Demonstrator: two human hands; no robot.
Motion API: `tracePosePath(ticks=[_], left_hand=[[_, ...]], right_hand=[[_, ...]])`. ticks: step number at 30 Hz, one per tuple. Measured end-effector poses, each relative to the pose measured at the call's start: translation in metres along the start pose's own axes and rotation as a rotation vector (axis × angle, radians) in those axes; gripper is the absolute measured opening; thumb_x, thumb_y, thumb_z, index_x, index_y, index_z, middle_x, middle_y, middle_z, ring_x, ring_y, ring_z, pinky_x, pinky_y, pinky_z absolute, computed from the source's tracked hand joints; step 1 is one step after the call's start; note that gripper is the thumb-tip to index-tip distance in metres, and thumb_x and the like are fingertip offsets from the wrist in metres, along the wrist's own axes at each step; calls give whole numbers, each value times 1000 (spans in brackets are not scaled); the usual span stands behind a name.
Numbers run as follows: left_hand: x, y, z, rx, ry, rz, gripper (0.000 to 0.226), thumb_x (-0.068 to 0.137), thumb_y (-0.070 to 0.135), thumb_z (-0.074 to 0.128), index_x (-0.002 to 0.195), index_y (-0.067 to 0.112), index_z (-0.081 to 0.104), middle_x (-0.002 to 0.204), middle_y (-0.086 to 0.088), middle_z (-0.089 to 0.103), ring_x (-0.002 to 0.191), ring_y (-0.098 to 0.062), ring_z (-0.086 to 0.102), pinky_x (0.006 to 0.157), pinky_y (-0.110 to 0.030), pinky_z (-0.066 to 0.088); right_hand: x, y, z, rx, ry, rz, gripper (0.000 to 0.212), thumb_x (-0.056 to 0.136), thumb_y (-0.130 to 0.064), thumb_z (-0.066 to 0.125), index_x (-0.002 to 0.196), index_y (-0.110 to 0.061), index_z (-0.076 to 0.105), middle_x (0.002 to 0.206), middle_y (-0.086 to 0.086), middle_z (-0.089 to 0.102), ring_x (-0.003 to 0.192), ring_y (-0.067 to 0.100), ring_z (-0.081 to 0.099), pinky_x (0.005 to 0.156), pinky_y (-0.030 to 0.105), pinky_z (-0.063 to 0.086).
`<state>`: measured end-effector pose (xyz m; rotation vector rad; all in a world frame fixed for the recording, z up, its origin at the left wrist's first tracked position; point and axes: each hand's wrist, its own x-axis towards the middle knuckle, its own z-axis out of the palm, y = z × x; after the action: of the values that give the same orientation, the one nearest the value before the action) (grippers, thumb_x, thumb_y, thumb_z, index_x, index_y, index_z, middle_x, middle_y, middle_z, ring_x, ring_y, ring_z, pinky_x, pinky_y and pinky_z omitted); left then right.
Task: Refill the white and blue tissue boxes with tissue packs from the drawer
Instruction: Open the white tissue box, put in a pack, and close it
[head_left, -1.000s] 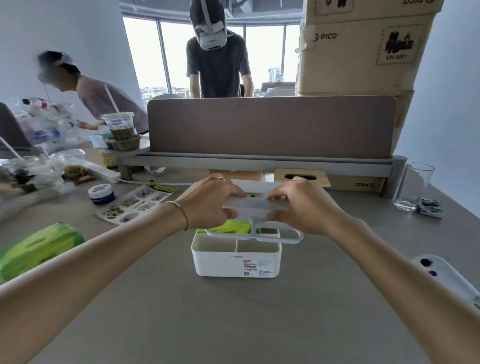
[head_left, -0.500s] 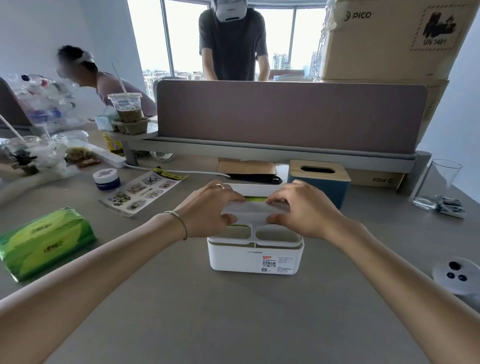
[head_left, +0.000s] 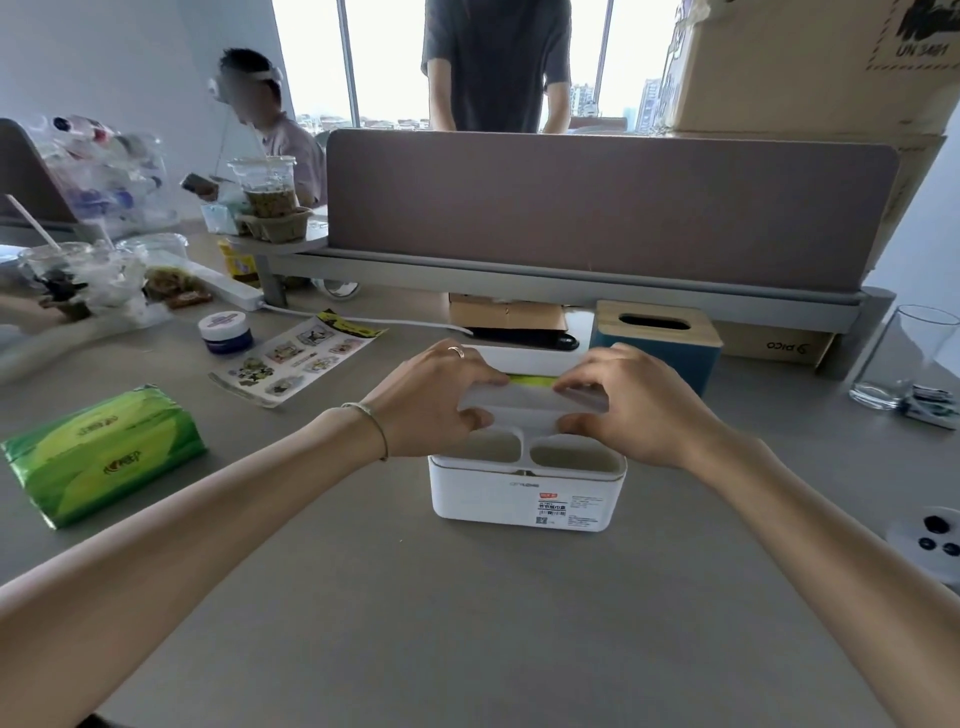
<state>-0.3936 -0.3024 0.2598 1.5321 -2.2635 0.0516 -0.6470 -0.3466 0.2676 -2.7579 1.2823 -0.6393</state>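
A white tissue box (head_left: 524, 493) stands in the middle of the grey table (head_left: 467, 623). Its white lid (head_left: 530, 402) rests on top, and a strip of the green tissue pack (head_left: 530, 381) inside shows at the lid's far edge. My left hand (head_left: 431, 400) grips the lid's left end and my right hand (head_left: 639, 405) its right end. Behind my right hand sits the blue tissue box (head_left: 657, 343) with a wooden slotted top. A second green tissue pack (head_left: 104, 454) lies at the table's left.
A sticker sheet (head_left: 291, 358) and a small jar (head_left: 225, 332) lie at back left, with drink cups (head_left: 267, 195) beyond. A glass (head_left: 904, 358) stands at right, a white controller (head_left: 930, 540) near the right edge. A partition (head_left: 597, 208) and two people are behind.
The lid, tilted up above the white box a second ago, has come down flat onto it. Both hands have kept their hold on it. The view has tilted downward.
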Motion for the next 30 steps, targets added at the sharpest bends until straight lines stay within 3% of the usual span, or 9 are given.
tracePosePath(ticks=[7,11,13,14,16,17,19,23,30], left_hand=[[-3,1,2,-1,-46,-6,46,93,33,68,138,27,63,129,5,63,124,-18,49,104,-29,37],[1,5,4,-36,-2,-21,36,98,32,56,130,24,68,129,3,64,124,-21,51,105,-35,41],[8,6,8,-57,26,-73,42,100,33,50,139,22,60,143,-1,57,137,-22,43,113,-40,37],[10,7,11,-54,2,-105,47,102,35,47,147,23,52,153,-2,49,146,-22,34,118,-42,33],[13,9,17,-42,-73,-141,53,106,38,40,156,21,37,163,-3,35,154,-19,21,123,-39,23],[13,10,19,-37,-97,-149,53,107,37,37,157,18,35,164,-4,33,154,-19,19,123,-36,19],[13,12,21,-12,-105,-156,52,109,34,32,157,14,33,164,-5,33,154,-19,21,125,-37,13],[13,15,29,102,-82,-161,63,99,36,20,159,17,28,165,-3,32,155,-18,22,127,-52,4],[14,12,35,16,-100,-176,60,103,33,26,162,22,21,170,-9,16,158,-20,7,127,-34,0]], right_hand=[[-3,-2,4,-15,-14,1,45,83,-50,74,122,-30,71,116,-10,66,104,8,51,85,34,46],[1,-4,5,54,-5,48,33,86,-55,68,105,-29,75,109,-9,62,101,14,56,83,37,48],[8,-10,8,100,25,101,38,91,-59,59,105,-28,73,124,-5,58,113,19,56,92,40,48],[11,-12,11,65,-14,121,46,94,-61,51,120,-28,68,142,-2,51,128,23,50,103,43,43],[14,-15,22,-19,-158,155,68,98,-65,32,155,-28,35,167,4,22,153,26,21,123,47,20],[14,-15,27,-33,-202,166,73,98,-66,23,160,-28,18,170,4,12,156,23,9,125,48,9],[12,-11,35,-32,-206,170,74,98,-66,15,161,-27,6,171,3,7,157,19,1,126,48,3],[11,-12,40,-60,-143,175,72,99,-63,16,160,-24,18,169,5,15,156,20,7,126,46,6],[10,-16,42,-19,-89,190,68,100,-62,24,159,-27,26,168,5,19,156,22,11,126,43,8]])
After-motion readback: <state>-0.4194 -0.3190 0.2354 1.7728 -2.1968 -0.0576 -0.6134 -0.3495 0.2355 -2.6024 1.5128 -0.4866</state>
